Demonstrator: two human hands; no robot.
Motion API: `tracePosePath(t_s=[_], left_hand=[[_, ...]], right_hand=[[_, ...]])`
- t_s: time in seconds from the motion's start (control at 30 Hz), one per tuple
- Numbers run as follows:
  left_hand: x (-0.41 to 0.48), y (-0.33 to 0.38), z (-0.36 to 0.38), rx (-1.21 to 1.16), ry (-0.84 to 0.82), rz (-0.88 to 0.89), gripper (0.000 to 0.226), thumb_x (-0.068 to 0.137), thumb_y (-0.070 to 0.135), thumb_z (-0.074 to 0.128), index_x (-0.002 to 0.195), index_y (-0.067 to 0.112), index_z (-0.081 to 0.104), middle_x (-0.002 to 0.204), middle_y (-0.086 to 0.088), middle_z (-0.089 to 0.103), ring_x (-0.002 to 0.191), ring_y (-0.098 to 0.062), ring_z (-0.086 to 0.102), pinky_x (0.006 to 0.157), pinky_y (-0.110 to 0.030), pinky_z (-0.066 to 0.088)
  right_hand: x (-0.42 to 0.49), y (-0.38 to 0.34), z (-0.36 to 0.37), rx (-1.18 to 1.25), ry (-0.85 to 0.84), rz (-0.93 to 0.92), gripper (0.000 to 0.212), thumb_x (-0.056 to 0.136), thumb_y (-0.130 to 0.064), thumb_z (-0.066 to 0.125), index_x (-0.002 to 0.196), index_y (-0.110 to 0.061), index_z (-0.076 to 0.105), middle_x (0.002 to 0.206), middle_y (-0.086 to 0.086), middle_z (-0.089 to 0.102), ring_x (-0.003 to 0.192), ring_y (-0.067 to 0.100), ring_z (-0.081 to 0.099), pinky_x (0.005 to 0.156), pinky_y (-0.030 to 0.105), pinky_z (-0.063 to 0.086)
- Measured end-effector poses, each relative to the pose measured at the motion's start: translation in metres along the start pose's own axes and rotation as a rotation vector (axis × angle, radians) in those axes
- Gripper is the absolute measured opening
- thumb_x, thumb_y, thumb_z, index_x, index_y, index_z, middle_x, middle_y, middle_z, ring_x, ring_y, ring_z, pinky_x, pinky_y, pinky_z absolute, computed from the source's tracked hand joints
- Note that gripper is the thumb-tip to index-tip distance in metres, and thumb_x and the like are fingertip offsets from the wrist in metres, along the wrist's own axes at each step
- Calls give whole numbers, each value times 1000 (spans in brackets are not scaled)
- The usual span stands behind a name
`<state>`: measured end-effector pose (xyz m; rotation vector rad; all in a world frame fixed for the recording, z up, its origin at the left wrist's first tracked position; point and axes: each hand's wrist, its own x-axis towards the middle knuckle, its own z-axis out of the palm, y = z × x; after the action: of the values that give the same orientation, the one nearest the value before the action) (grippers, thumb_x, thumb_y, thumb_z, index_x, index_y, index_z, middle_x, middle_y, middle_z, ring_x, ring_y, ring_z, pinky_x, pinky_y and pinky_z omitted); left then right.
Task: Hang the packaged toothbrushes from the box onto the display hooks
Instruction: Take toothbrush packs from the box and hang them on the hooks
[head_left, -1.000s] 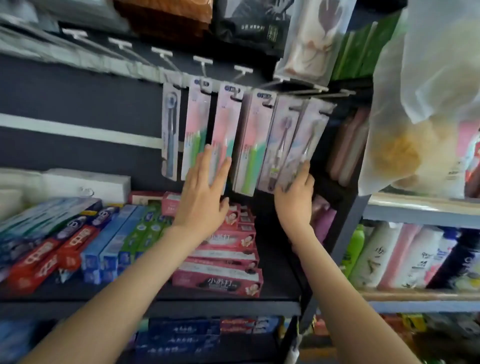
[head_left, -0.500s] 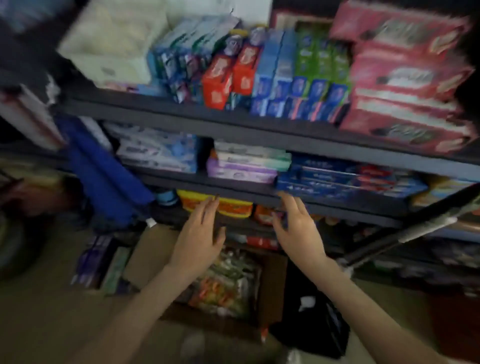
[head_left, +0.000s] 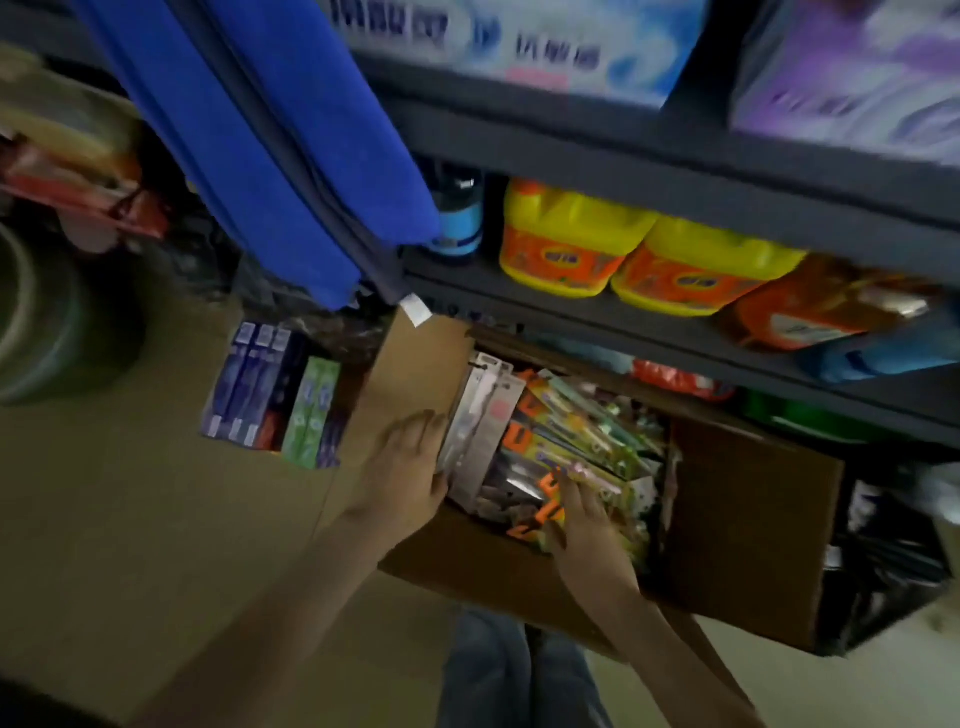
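An open cardboard box (head_left: 753, 525) stands on the floor under the lowest shelf, full of packaged toothbrushes. Grey and pink packs (head_left: 480, 421) stand along its left side. Orange, yellow and green packs (head_left: 582, 441) lie across its middle. My left hand (head_left: 410, 467) rests on the box's left flap, fingers straight, thumb next to the grey packs. My right hand (head_left: 587, 525) reaches into the box, its straight fingers touching the orange and yellow packs. Neither hand holds a pack. The display hooks are out of view.
Dark shelves (head_left: 623, 322) overhang the back of the box, with yellow detergent jugs (head_left: 571, 244) on them. Blue fabric (head_left: 291, 156) hangs at the upper left. Toothpaste cartons (head_left: 275, 395) lie on the floor left of the box. My legs (head_left: 519, 675) are below.
My view has dropped from the hanging toothbrushes on the hooks down to the floor. Both hands have come down from the hooks into the box.
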<state>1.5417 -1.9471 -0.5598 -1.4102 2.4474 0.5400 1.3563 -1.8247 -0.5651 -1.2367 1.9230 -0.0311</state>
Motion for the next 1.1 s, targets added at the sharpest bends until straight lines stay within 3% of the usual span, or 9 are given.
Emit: tracePosePath(t_s=[0.17,0.23,0.3,0.37,0.63,0.77,0.9,1.03,1.1], left_hand=[[36,-54,79,148,8,33,92,74,46,73,149,14,30,152,-19,29,142,-36,25,116,-47,16],[41,-79,101,198,36,67,98,65,48,78,144,10,34,148,-24,33,140,-38,26,116,-48,13],[44,-98,117,206,70,97,102,63,54,75,144,11,31,151,-24,28,141,-36,18,116,-46,5],[46,-108,132,196,71,89,105,64,60,68,147,12,26,156,-22,17,144,-34,10,114,-46,-1],[49,-111,152,111,124,33,98,73,68,43,151,15,20,158,-19,11,147,-32,5,117,-47,-8],[47,-110,152,115,145,31,97,73,65,48,151,15,20,158,-19,15,147,-32,8,117,-51,-2],[49,-109,153,108,162,26,95,72,64,50,149,15,26,157,-19,18,146,-32,11,117,-53,4],[52,-109,157,109,150,22,97,72,68,47,149,15,25,157,-20,19,146,-33,13,117,-55,6],[53,-109,160,106,151,18,98,71,69,47,149,15,24,156,-20,20,146,-34,14,117,-55,7]], right_hand=[[90,12,53,-325,-74,-83,71,99,-18,46,153,-19,-1,156,3,16,143,22,18,114,34,22],[128,9,73,-514,-62,-211,81,90,-11,57,153,-13,6,155,8,21,142,25,23,114,37,24],[165,9,101,-676,39,-401,73,76,-6,60,145,-8,38,140,10,48,129,25,47,106,39,39],[195,12,124,-888,75,-510,60,74,-8,44,133,-14,54,128,5,61,117,24,58,98,40,48],[247,27,166,-1235,148,-622,47,85,-11,38,131,-18,43,118,1,59,96,22,61,91,41,36],[244,26,168,-1264,57,-668,56,74,-21,62,130,-24,58,104,-1,65,89,21,59,82,38,36],[247,31,170,-1243,216,-722,64,77,-23,66,138,-20,49,123,1,61,109,22,58,93,41,34],[251,34,168,-1319,147,-778,77,95,-21,46,152,-12,-4,160,12,9,147,28,12,117,52,5],[255,31,168,-1328,180,-759,77,90,-23,52,153,-15,9,157,10,22,144,27,21,116,53,8]])
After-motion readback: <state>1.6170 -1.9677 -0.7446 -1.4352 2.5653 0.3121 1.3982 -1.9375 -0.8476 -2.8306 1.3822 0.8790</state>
